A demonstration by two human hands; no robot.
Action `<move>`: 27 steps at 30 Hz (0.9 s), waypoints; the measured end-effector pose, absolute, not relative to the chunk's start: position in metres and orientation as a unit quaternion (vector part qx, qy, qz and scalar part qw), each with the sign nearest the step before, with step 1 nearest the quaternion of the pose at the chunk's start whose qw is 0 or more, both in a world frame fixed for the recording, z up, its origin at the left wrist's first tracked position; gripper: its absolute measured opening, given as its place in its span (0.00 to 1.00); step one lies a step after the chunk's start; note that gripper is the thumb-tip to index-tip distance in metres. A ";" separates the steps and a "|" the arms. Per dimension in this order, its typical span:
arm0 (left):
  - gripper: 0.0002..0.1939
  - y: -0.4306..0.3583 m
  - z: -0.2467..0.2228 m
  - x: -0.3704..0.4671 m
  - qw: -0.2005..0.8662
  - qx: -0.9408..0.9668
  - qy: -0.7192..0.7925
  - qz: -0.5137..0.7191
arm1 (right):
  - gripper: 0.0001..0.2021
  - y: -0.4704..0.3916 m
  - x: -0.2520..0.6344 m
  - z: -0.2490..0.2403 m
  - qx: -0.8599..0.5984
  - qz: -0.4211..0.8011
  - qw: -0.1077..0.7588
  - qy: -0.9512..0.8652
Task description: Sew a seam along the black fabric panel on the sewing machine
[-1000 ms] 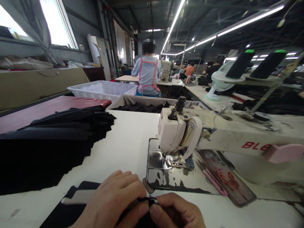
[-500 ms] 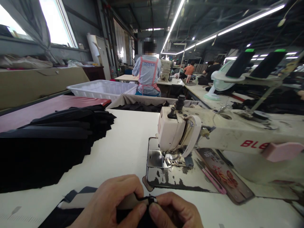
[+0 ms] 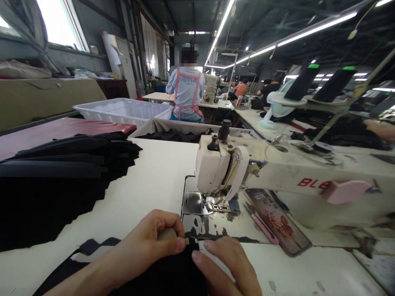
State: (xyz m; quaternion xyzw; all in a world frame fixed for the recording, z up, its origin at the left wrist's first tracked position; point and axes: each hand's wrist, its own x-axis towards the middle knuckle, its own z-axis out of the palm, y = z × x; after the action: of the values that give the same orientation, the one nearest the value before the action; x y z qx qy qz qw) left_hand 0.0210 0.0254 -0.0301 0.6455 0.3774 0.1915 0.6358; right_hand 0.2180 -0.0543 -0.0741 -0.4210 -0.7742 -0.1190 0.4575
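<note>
Head view: cloth [image 3: 173, 267] lies under and right of the left hand [image 3: 148, 242], its far edge pinched between thumb and forefinger; right hand [image 3: 239, 267] just beside, thumb and fingers parted, contact unclear. Pinched edge sits nearer and left of machine [image 3: 212, 164] foot [image 3: 220, 206]; long axis unclear. Red "BLE" legible, remainder behind pink block [image 3: 345, 192].

I have the cloth [image 3: 173, 271] in front of me on the table [image 3: 160, 168], between my left hand [image 3: 148, 238] and right hand [image 3: 230, 263]. The machine [image 3: 216, 164] stands just beyond, stretching to my right — the phone [image 3: 279, 222] below its arm, the snips [image 3: 263, 226] left of that. The pile [image 3: 55, 201] is at my left. Behind the table sits a bin [image 3: 185, 124], a tub [image 3: 108, 115] to its left — and past the bin, a co-worker [image 3: 187, 88].
</note>
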 end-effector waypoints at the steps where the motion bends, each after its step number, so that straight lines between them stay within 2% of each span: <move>1: 0.16 0.031 -0.036 0.027 0.617 0.665 0.379 0.183 | 0.09 -0.049 0.229 -0.071 -0.383 -0.122 0.410 -0.819; 4: 0.09 0.050 -0.051 0.050 0.453 0.771 0.420 0.153 | 0.14 -0.027 0.254 -0.071 -0.326 -0.083 0.321 -0.885; 7: 0.03 0.069 -0.063 0.071 0.331 0.816 0.455 0.135 | 0.17 -0.004 0.265 -0.082 -0.346 -0.033 0.284 -0.894; 14: 0.04 0.092 -0.070 0.089 0.285 0.812 0.498 0.102 | 0.19 0.019 0.268 -0.088 -0.363 -0.015 0.274 -0.890; 27: 0.08 0.106 -0.069 0.095 0.267 0.819 0.500 0.091 | 0.19 0.021 0.268 -0.089 -0.402 0.003 0.322 -0.857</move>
State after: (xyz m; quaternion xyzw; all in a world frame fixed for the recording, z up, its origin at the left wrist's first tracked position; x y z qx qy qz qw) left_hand 0.0950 0.1063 -0.0687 0.8188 0.4997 0.0911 0.2674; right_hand 0.2682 0.0211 -0.0893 -0.4020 -0.8571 0.0029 0.3222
